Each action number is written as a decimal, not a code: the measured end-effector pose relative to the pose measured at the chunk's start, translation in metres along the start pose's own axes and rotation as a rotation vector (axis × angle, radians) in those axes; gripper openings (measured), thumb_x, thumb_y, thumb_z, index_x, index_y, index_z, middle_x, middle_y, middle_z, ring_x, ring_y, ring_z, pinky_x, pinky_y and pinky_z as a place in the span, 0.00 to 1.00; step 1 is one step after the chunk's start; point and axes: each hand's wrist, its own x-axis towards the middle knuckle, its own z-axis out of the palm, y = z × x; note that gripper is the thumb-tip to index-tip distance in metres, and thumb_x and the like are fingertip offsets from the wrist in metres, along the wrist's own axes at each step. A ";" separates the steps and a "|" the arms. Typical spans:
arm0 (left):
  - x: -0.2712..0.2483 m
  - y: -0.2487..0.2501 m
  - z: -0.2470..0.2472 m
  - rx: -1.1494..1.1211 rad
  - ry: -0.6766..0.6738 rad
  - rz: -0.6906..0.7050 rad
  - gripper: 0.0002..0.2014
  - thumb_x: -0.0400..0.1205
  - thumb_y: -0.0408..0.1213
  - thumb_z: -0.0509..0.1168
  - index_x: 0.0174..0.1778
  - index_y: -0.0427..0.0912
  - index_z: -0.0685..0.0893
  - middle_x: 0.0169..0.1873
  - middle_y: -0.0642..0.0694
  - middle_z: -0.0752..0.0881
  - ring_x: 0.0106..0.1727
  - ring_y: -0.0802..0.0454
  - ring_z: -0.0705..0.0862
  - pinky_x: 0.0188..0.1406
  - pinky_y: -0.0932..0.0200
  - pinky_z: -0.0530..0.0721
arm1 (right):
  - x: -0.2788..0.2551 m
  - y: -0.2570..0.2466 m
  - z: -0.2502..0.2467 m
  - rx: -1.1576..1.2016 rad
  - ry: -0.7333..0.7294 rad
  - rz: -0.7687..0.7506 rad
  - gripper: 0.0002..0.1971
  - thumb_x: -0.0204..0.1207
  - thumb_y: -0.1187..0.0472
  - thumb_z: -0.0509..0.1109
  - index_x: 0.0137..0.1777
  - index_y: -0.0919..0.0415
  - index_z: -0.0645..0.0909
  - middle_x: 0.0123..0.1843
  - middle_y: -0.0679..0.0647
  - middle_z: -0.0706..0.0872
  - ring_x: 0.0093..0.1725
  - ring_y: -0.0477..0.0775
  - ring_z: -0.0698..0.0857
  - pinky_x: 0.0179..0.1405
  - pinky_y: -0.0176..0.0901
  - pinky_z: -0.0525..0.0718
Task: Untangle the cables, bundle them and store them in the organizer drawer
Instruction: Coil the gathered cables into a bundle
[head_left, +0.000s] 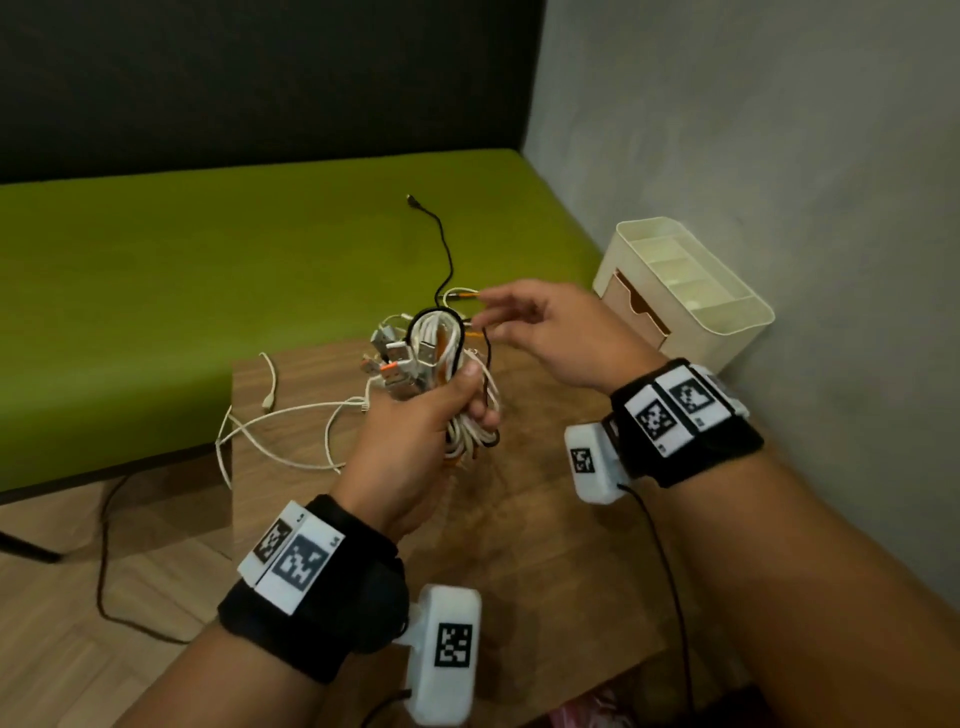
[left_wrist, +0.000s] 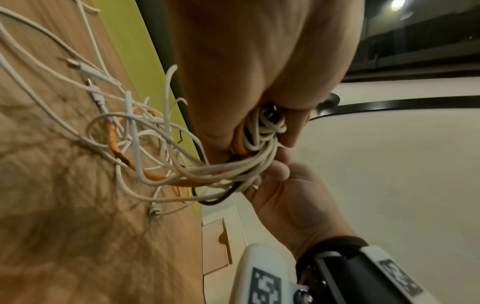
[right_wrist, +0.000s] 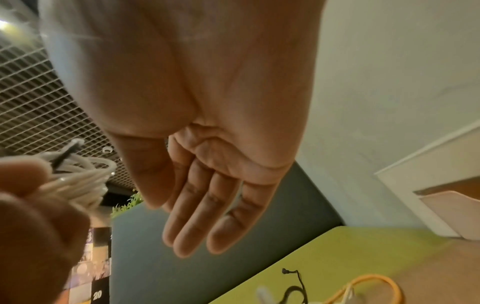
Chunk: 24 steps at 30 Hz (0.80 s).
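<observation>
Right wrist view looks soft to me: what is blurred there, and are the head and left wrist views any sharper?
Right wrist: the right hand is fairly clear, but the cable bundle and left hand at the left edge are smeared. Head: dim, bundle readable, right fingertips slightly blurred. Left wrist: loose white cables sharp, strong wide-angle bending.

Our head view looks down and forward over both wrists, at middle range; our left wrist view sits close under the left hand (left_wrist: 259, 67), along its fingers; our right wrist view likewise, palm near; all share the cable bundle (head_left: 441, 364).
</observation>
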 end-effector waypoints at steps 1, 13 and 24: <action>-0.002 -0.002 0.003 0.005 -0.028 -0.025 0.06 0.83 0.31 0.65 0.40 0.38 0.82 0.28 0.42 0.79 0.32 0.47 0.82 0.31 0.57 0.84 | -0.008 -0.001 0.002 0.078 -0.016 -0.017 0.17 0.80 0.68 0.70 0.65 0.49 0.83 0.55 0.42 0.91 0.59 0.41 0.87 0.68 0.47 0.82; -0.003 -0.021 0.024 0.229 -0.147 -0.117 0.08 0.80 0.20 0.65 0.46 0.35 0.85 0.28 0.44 0.84 0.29 0.51 0.81 0.29 0.60 0.84 | -0.088 0.006 -0.005 0.592 -0.191 0.053 0.33 0.65 0.72 0.68 0.74 0.57 0.73 0.66 0.54 0.85 0.63 0.51 0.85 0.56 0.41 0.85; -0.014 -0.030 0.035 0.500 -0.312 -0.122 0.05 0.70 0.13 0.66 0.39 0.22 0.82 0.29 0.34 0.85 0.31 0.42 0.85 0.33 0.54 0.83 | -0.098 0.000 0.011 0.307 0.146 -0.064 0.07 0.77 0.64 0.75 0.49 0.49 0.88 0.42 0.41 0.88 0.38 0.38 0.86 0.35 0.31 0.82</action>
